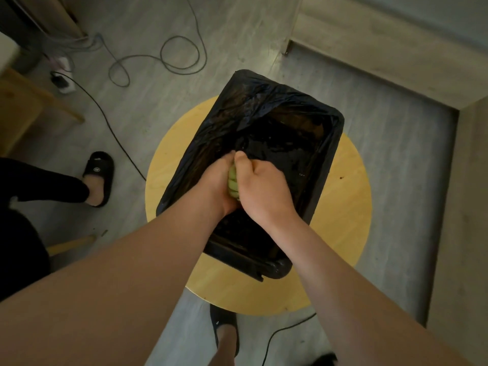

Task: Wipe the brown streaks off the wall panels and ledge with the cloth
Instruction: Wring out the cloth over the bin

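Dim, flat light. Floor [148,27] is grey wood-grain laminate. Round yellow wood top [343,207] sits mid-frame; can't tell if stool or table. Pale wood-grain ledge [369,54] runs across top R, then turns down the R edge. Darker grey floor strip [396,154] lies inside that corner. Light-wood furniture [23,109] at L edge, slanted leg on floor. Grey cable [182,56] lies looped on floor, top centre. Black cable [105,120] runs diag from white plug block [62,81] to the round top's L rim. 2nd black cable [285,328] at btm centre.
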`<action>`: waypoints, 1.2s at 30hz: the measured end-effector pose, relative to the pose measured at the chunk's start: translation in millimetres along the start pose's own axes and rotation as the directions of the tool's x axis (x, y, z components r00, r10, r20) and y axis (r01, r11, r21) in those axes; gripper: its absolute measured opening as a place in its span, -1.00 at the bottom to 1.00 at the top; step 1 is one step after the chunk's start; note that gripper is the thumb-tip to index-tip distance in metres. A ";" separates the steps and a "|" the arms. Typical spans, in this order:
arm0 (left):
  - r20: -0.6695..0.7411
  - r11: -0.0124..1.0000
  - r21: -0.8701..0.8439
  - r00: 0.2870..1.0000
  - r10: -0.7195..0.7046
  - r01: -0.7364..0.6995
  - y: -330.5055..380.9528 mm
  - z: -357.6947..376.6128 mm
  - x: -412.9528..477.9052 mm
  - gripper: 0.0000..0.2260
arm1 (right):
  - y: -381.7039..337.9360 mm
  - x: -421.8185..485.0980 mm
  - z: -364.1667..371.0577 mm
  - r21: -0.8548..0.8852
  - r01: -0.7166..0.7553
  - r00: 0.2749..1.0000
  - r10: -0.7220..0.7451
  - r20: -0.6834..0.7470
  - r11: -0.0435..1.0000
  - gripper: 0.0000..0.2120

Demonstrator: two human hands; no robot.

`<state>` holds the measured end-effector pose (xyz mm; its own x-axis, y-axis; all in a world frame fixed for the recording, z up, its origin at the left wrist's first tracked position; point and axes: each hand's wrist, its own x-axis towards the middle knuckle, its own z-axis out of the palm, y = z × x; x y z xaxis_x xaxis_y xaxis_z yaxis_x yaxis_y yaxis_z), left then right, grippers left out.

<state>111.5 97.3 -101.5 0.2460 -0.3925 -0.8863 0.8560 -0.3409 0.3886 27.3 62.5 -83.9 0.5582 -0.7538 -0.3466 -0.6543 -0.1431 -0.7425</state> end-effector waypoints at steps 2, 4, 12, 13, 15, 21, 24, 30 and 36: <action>-0.073 0.998 -0.069 0.997 -0.017 0.012 0.5 2.2 -4.8 -0.74 | 0.4 -0.2 3.2 -0.051 0.087 0.995 -0.090 -0.044 0.995 -0.50; -0.046 0.987 -0.159 0.999 0.012 -0.019 2.0 3.3 -10.2 -0.64 | 8.2 6.2 10.2 -0.162 0.149 0.984 -0.163 -0.077 0.975 -0.52; -0.035 0.980 0.164 0.992 0.118 -0.111 0.3 -1.7 0.5 -0.69 | 26.7 70.0 3.4 -0.330 -0.162 0.971 0.091 -0.221 0.930 -0.59; -0.024 0.981 0.177 0.995 0.092 -0.086 0.3 -3.2 -1.4 -0.71 | 25.9 71.3 0.0 -0.275 -0.199 0.963 0.135 -0.235 0.941 -0.60; -0.030 0.984 0.175 0.998 0.048 -0.042 2.0 -5.3 -2.6 -0.75 | 21.6 67.0 -3.0 -0.194 -0.265 0.958 0.234 -0.166 0.945 -0.52; -0.060 0.996 0.081 0.998 -0.030 0.035 3.5 -4.3 -2.6 -0.64 | 22.5 42.2 5.0 -0.245 -0.200 0.947 0.252 0.202 0.949 -0.66; -0.045 0.987 0.161 0.999 0.006 0.001 6.1 -6.0 -2.3 -0.63 | 10.8 32.3 -11.0 -0.035 -0.212 0.943 0.213 0.255 0.977 -0.62; -0.009 0.929 0.336 0.985 0.170 -0.157 2.2 2.3 0.3 -0.58 | 4.2 29.9 -22.4 0.202 -0.171 0.983 0.153 0.100 0.964 -0.57; 0.082 0.975 0.185 0.991 0.107 -0.121 10.5 15.1 -7.6 -0.61 | 4.1 30.8 -33.7 0.503 -0.406 0.913 0.361 0.190 0.762 -0.76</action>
<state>111.7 83.8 -86.8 0.2977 -0.4957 -0.8159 0.7208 -0.4436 0.5326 24.6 17.1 -78.3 0.3703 -0.6179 -0.6936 -0.4690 0.5201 -0.7138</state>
